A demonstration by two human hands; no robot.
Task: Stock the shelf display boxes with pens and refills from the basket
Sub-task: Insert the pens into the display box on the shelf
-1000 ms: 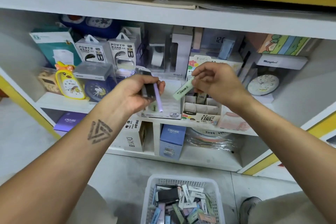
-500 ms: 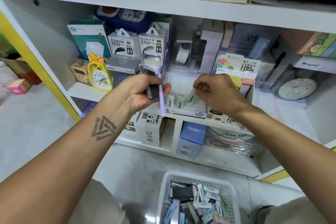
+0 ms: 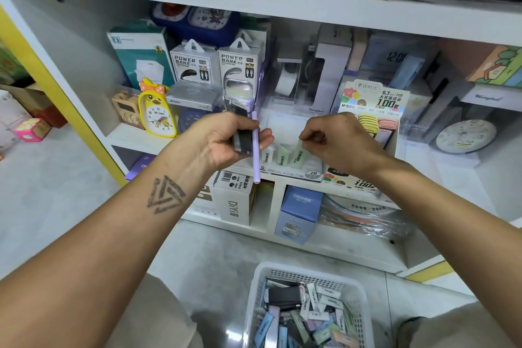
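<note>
1. The left hand grips a slim lilac plastic pen and a black case.
2. The right hand pinches a pale green refill pack, standing in the white cardboard display box.
3. The white plastic basket sits on the floor below.

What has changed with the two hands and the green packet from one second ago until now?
The right hand carried the pale green refill packet from the air down into the white display box, beside two others standing there, and still pinches its top. The left hand kept its grip on the lilac pen and the black packet. The white basket on the floor stayed full.
</note>
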